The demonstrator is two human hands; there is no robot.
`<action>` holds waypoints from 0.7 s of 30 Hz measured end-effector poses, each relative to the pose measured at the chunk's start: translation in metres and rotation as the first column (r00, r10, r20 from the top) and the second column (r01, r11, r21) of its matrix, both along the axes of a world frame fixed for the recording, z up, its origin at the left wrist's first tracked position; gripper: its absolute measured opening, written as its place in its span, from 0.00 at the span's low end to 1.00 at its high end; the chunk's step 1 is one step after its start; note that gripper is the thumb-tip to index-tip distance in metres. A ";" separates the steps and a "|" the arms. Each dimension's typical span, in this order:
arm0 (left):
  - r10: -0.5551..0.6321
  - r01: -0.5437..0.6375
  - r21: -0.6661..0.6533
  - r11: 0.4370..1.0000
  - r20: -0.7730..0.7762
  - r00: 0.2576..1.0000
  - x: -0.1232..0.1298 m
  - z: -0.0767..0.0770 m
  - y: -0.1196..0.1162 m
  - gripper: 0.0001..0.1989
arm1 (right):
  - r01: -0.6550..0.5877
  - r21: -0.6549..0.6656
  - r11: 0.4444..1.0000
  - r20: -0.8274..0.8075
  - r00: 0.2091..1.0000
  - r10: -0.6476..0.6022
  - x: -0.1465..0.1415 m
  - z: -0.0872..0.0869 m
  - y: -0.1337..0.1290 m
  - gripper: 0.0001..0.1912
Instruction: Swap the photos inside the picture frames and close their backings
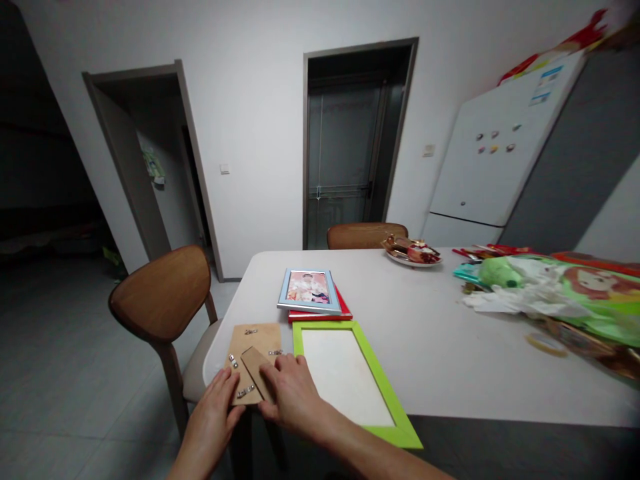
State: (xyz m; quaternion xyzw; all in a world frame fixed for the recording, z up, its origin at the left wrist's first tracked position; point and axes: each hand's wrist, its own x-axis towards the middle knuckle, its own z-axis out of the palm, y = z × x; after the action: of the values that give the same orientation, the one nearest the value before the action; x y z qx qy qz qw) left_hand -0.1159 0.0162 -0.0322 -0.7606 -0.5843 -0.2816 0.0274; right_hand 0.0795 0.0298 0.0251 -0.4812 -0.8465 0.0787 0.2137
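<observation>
A brown picture-frame backboard (270, 333) lies at the table's near left corner, with several metal clips and a fold-out stand leg (254, 365) on its face. My left hand (214, 408) grips its lower left edge, thumb at the near edge and fingers on top. From the right, my right hand (293, 392) holds the board's lower right part, fingers bent beside the stand leg. Just right of the board is a lime green picture frame (377, 373) with a white inner panel, partly covered by my right forearm. Fingertip contact under the board is hidden.
Behind the board, a light blue picture frame (335, 293) rests on a red frame (346, 311). Further along the white table (425, 320) are a plate of wrapped items (413, 252), a tape roll (546, 345) and green packaging (600, 300). A wooden chair (163, 293) stands left.
</observation>
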 end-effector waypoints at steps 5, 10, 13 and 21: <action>-0.059 0.053 0.086 0.995 0.070 0.996 0.018 0.028 -0.006 0.17 | 0.005 0.007 1.000 -0.231 0.973 -0.003 0.017 0.014 -0.007 0.24; -0.205 0.198 0.077 0.977 0.100 0.974 0.072 0.058 -0.025 0.20 | 0.025 -0.034 0.999 -0.280 0.959 -0.034 0.080 0.026 -0.034 0.18; -0.310 0.315 -0.032 0.948 0.115 0.944 0.107 0.062 -0.032 0.20 | 0.088 -0.095 0.992 -0.235 0.966 -0.108 0.119 0.022 -0.050 0.17; -0.321 0.342 -0.255 0.904 0.122 0.939 0.141 0.056 -0.029 0.12 | 0.174 -0.029 0.984 -0.096 0.980 -0.176 0.148 -0.005 -0.045 0.17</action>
State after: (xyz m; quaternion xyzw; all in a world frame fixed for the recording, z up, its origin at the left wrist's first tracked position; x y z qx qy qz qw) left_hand 0.0255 -0.0130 0.0238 -0.8337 -0.4804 -0.2282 -0.1485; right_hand 0.2270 -0.0156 0.0199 -0.5516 -0.7885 0.0918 0.2560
